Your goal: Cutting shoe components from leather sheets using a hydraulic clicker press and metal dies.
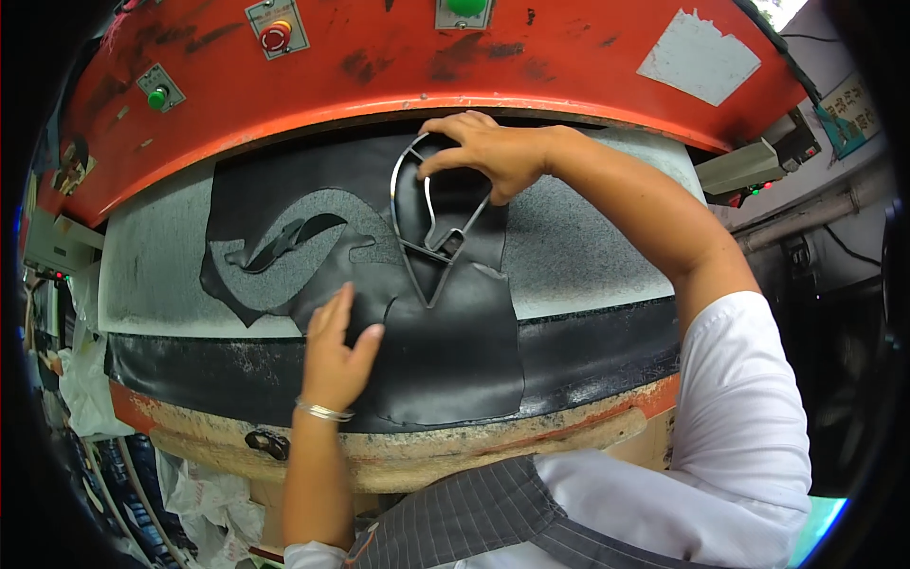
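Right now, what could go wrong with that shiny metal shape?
The right hand grips the metal frame near its far end, so the thin edges might scratch the fingers. That hand is also close to the red machine, so it could perhaps get pinched if that moved. And the frame sits beside the curved opening in the black sheet, so a small slip might push it over the gap.

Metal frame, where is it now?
The metal frame is slightly above-left of centre in the head view, over the black sheet, right hand at its top.
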Demonstrator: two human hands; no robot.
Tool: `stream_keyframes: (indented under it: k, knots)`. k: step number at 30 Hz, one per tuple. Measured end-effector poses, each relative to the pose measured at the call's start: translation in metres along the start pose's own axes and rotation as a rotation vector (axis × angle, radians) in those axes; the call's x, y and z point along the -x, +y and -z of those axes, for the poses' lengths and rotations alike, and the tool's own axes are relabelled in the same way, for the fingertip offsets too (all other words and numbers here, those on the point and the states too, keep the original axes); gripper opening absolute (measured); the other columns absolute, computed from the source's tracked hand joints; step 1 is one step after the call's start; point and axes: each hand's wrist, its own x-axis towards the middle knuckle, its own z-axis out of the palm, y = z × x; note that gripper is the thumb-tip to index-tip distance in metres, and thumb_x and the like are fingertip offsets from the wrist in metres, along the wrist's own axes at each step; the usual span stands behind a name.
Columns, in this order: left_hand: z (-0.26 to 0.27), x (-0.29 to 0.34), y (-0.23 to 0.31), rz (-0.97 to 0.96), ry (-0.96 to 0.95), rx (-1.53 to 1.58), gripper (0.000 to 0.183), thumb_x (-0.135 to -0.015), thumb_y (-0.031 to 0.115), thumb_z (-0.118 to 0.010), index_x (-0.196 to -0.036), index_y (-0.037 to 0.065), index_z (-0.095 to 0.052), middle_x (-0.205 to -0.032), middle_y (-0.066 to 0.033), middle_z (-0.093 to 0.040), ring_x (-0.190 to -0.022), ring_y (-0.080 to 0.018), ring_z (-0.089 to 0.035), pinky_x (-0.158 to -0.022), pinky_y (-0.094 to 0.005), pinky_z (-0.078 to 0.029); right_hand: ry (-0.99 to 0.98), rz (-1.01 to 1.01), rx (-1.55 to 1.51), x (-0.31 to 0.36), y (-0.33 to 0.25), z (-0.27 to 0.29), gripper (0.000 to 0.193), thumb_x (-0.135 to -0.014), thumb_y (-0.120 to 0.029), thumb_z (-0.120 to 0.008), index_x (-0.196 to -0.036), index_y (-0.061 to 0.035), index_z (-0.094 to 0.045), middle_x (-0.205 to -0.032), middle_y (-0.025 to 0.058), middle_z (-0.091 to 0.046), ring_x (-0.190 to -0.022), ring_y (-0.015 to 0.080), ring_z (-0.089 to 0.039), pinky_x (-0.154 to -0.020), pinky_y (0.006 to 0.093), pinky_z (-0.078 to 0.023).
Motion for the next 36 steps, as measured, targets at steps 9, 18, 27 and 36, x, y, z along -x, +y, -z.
stream_keyframes:
  k: [9, 18, 27, 36]
  knots:
    - [-0.069, -0.013, 0.036, 0.01, -0.017, 0.052, 0.075, -0.082, 0.016, -0.06, -0.144, -0.003, -0.022, -0.142, -0.0206, -0.042, -0.135, -0.0291, -0.036, -0.114, -0.0468, -0.01, -0.266, -0.023, -0.04, -0.009, 0.005, -0.015, 0.089, -0.057, 0.003, -0.074, -0.133, -0.0326, -0.044, -0.151, 0.0105, -0.017, -0.142, 0.0302, -0.016, -0.113, 0.062, -0.015]
    - [-0.073, -0.033, 0.03, -0.004, 0.125, -0.085, 0.059, -0.08, 0.008, -0.055, -0.134, -0.002, -0.032, -0.133, -0.0184, -0.053, -0.126, -0.0312, -0.045, -0.106, -0.0421, -0.023, -0.016, 0.015, 0.042, 0.004, 0.009, -0.039, 0.092, -0.061, 0.003, -0.073, -0.139, -0.0335, -0.041, -0.153, 0.0122, -0.021, -0.142, 0.0323, -0.02, -0.115, 0.0524, -0.017]
    - [-0.07, -0.043, 0.028, -0.037, 0.151, -0.026, 0.028, -0.077, 0.003, -0.054, -0.101, 0.007, -0.04, -0.125, -0.0159, -0.059, -0.124, -0.0292, -0.046, -0.1, -0.0432, -0.026, 0.412, -0.598, -0.264, 0.058, -0.003, -0.107, 0.089, -0.059, -0.047, -0.082, -0.137, -0.0277, -0.043, -0.147, 0.024, -0.029, -0.141, 0.0376, -0.017, -0.113, 0.0531, -0.015]
    - [-0.074, -0.047, 0.009, 0.007, 0.148, 0.064, 0.029, -0.077, 0.004, -0.055, -0.103, 0.005, -0.042, -0.123, -0.0157, -0.061, -0.123, -0.029, -0.047, -0.099, -0.0412, -0.028, 0.608, -0.68, -0.258, 0.027, -0.018, -0.116, 0.059, -0.064, -0.038, -0.081, -0.109, -0.0119, -0.054, -0.137, 0.0275, -0.043, -0.134, 0.0394, -0.033, -0.112, 0.052, -0.021]
